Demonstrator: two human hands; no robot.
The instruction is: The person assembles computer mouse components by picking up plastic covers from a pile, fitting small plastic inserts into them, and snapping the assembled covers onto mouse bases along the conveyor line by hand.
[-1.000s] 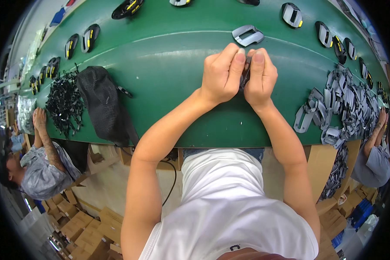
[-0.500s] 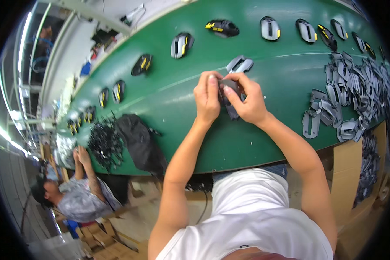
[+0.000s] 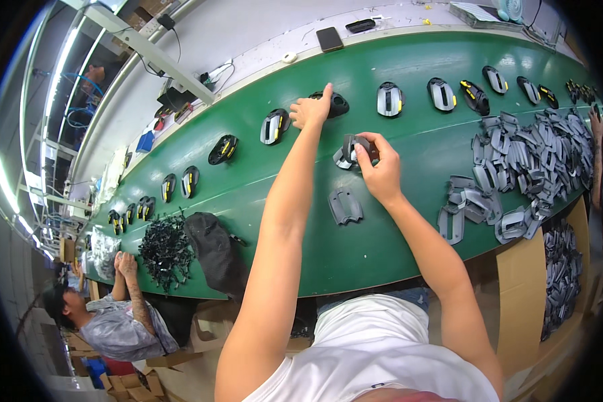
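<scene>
My left hand (image 3: 311, 111) reaches out over the green table with its fingers spread. It is at a black oval plastic shell (image 3: 340, 104) in the far row, partly covering it. Whether the fingers touch the shell, I cannot tell. Between the thumb and fingers of my right hand (image 3: 382, 164) is a dark grey plastic cover (image 3: 352, 143). Just below it, a lighter grey plastic piece (image 3: 342, 161) shows partly hidden. Closer to me, a grey slotted plastic cover (image 3: 345, 205) lies on the table.
Black shells with grey or yellow inserts, such as one shell (image 3: 390, 100), line the green table (image 3: 281, 248). Grey covers (image 3: 529, 151) heap at right above a cardboard box (image 3: 519, 301). Small black parts (image 3: 165, 251), a black bag (image 3: 214, 251) and a co-worker (image 3: 124, 315) are left.
My left hand has left the right one and stretched forward to the black shell, its fingers opening. My right hand still holds a dark grey cover. The view has shifted, showing more beyond the table.
</scene>
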